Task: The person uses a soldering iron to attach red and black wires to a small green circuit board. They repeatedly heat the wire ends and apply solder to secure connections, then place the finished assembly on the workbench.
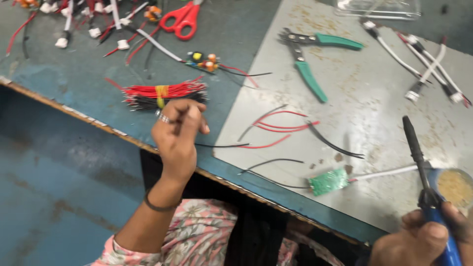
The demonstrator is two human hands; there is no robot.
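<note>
At the far left, along the top edge of the blue-green painted desk [74, 74], lies a scatter of red, white and black leads with white plug ends [88, 24]. Just right of them sit red-handled scissors [183, 18]. Below these, near the desk's front edge, rests a bundle of thin red and black wires tied with a yellow band [162, 94]. The left hand [176, 135] hovers just in front of that bundle, its fingers [194, 120] pinched together at the tips on a thin dark wire [221, 145] that trails off to the right; a ring shows on one finger and a dark band circles the wrist.

Right of the hand, a grey metal sheet [374, 113] covers the desk. On it lie loose red and black wire offcuts [283, 125], and above them a wire stripper with green handles [308, 54]. Near the sheet's front edge sits a small green circuit board [328, 181] with a white cable running off it to the right. Farther right, at the top, lie white cables with black and silver ends [423, 64].

At the lower right, the right hand [423, 241] is clenched around the blue handle of a soldering iron [419, 157], whose dark tip points up and away over the sheet, above the board. Just beside the iron stands a small round tin of yellowish paste [456, 187].
</note>
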